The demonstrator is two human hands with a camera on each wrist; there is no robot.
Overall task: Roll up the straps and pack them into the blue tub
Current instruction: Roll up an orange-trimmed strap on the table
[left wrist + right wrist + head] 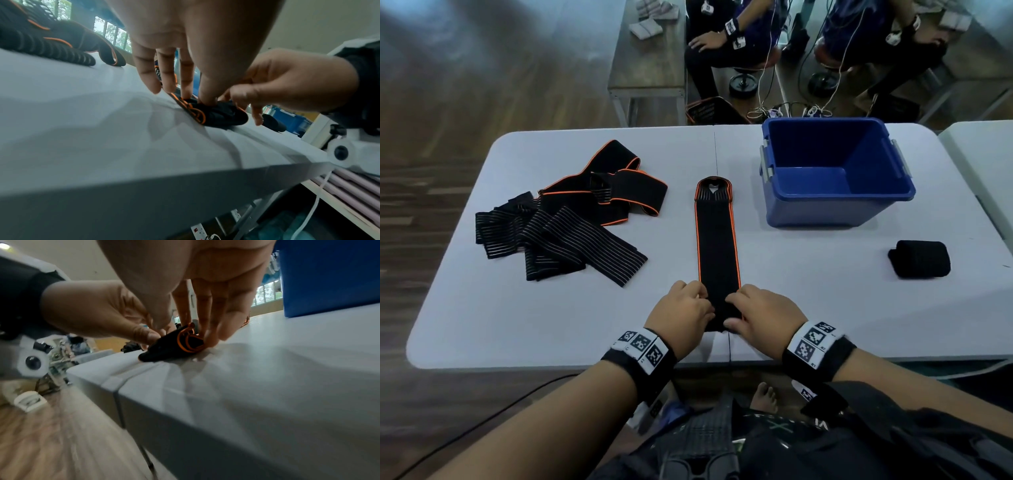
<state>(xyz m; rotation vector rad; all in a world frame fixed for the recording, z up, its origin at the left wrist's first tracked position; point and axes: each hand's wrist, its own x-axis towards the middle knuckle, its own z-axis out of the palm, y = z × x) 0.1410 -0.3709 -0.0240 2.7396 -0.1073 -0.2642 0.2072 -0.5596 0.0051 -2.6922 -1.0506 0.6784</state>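
Observation:
A long black strap with orange edges [717,240] lies flat down the middle of the white table [808,308]. Its near end is curled into a small roll [218,113] [185,344]. My left hand [702,303] and right hand [736,310] pinch that roll from either side, the fingers [185,78] [213,316] curled down over it and the thumbs behind. The blue tub [835,171] stands empty at the back right. A rolled black strap [919,258] lies on the table to the right of me.
A pile of several loose straps [571,212], striped and orange-edged, lies on the table's left half. The table's front edge runs just behind my wrists. A second table [983,154] adjoins on the right. Seated people and cables are beyond the far edge.

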